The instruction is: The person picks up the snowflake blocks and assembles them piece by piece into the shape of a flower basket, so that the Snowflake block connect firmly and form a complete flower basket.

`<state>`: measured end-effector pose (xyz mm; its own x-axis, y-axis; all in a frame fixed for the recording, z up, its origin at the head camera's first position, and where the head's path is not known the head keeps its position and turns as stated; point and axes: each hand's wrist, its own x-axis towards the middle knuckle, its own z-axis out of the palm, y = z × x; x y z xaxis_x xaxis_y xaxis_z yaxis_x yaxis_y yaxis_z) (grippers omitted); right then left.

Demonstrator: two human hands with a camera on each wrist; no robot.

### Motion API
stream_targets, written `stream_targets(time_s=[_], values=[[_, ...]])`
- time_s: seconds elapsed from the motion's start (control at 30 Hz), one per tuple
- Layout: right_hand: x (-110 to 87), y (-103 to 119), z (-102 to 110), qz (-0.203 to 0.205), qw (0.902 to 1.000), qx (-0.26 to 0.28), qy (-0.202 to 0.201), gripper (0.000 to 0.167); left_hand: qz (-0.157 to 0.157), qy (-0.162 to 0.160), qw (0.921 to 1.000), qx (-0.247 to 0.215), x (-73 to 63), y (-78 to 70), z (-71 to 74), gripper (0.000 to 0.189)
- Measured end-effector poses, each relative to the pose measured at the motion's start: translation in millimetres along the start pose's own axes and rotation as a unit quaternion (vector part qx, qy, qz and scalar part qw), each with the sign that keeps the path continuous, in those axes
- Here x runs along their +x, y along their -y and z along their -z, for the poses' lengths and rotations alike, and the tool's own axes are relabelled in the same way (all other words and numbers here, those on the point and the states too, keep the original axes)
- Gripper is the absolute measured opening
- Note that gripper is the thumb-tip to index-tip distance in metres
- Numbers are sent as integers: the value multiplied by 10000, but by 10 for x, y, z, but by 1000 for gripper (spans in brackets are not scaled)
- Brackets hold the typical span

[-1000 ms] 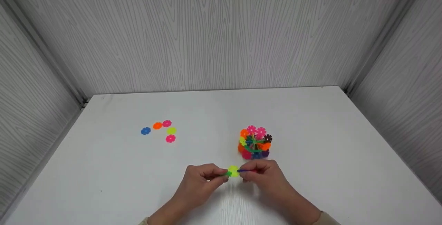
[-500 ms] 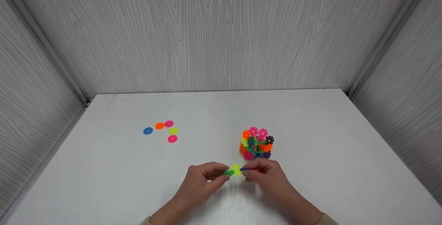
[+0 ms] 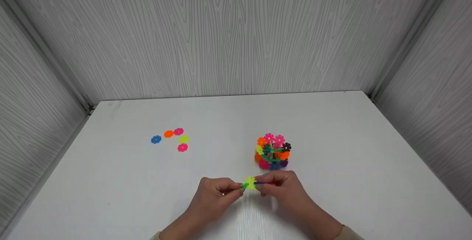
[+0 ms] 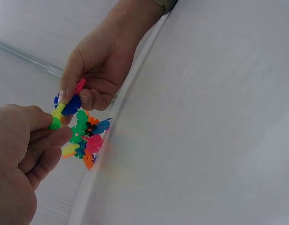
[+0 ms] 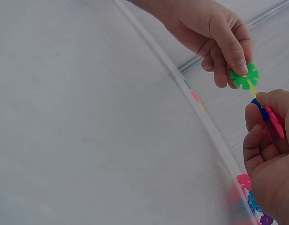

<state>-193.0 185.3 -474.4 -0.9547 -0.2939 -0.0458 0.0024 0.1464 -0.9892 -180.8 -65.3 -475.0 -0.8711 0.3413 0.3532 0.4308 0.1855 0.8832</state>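
Observation:
In the head view my left hand [image 3: 217, 198] and right hand [image 3: 287, 188] meet above the table's near part, with a yellow notched snowflake disc [image 3: 250, 183] between them. My left thumb and fingers pinch a green snowflake disc [image 5: 250, 78], which joins the yellow one edge to edge. My right thumb and fingertips pinch a blue snowflake disc [image 4: 72, 106] on the yellow disc's other side. A pink snowflake disc [image 5: 275, 123] is attached to the blue one, partly covered by the right hand in the head view.
Just beyond the right hand stands a multicoloured cluster of joined snowflake discs [image 3: 273, 152]. Farther left, loose discs lie flat: a blue one [image 3: 156, 139], an orange one [image 3: 168, 134], a yellow one [image 3: 183, 139] and two pink. Grey wood-grain panels [image 3: 228, 37] enclose the white table [image 3: 110, 173].
Both hands stay nearly in place, keeping their pinch on the joined discs. The green disc's angle between the left fingertips varies slightly, and the yellow disc turns a little. The whole head view shifts slightly.

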Motion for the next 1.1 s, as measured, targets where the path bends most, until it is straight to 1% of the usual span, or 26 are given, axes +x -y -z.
stream_targets(time_s=[0.13, 0.23, 0.33, 0.4, 0.5, 0.57, 0.63, 0.67, 0.7, 0.77, 0.83, 0.9, 0.93, 1.0, 1.07, 1.1], values=[[11, -11, 4, -33, 10000, 19, -22, 15, 120, 70, 9999, -100, 10, 14, 4, 9], [1, -5, 9, -35, 9999, 148, 59, 25, 298, 143, 9993, -184, 28, 12, 6, 10], [-14, 7, 7, 78, 9991, 227, 359, 39, 477, 278, 9980, -293, 37, -3, 6, 10], [-19, 7, 8, 175, 9977, 200, 626, 43, 606, 421, 9967, -351, 41, -19, 3, 10], [-22, 8, 14, 257, 9965, 36, 789, 39, 823, 649, 9940, -320, 49, -46, 19, 15], [-20, 5, 19, 218, 9971, -6, 724, 35, 921, 712, 9930, -196, 63, -45, 79, 19], [-18, 7, 24, 105, 9983, 47, 580, 35, 941, 604, 9937, 30, 89, -18, 203, 24], [-15, 3, 27, 68, 9986, 83, 509, 35, 970, 468, 9940, 174, 109, 4, 291, 25], [-12, -1, 30, 26, 9989, 131, 456, 35, 970, 282, 9943, 338, 135, 38, 395, 25], [-6, -8, 35, -46, 9991, 190, 383, 36, 1048, -158, 9916, 744, 197, 127, 638, 25], [4, -18, 41, -75, 9991, 206, 361, 36, 1209, -584, 9842, 1151, 268, 245, 895, 24], [12, -25, 45, -116, 9991, 187, 369, 36, 1455, -867, 9732, 1554, 333, 371, 1132, 26], [13, -26, 47, -153, 9990, 184, 374, 36, 1598, -937, 9677, 1710, 362, 437, 1234, 28], [18, -27, 50, -193, 9989, 188, 389, 36, 1911, -967, 9585, 1883, 405, 554, 1394, 32], [17, -26, 49, -213, 9988, 190, 409, 36, 2197, -888, 9518, 1947, 432, 648, 1494, 36], [16, -26, 48, -224, 9987, 209, 419, 35, 2302, -838, 9499, 1941, 443, 688, 1525, 38]])
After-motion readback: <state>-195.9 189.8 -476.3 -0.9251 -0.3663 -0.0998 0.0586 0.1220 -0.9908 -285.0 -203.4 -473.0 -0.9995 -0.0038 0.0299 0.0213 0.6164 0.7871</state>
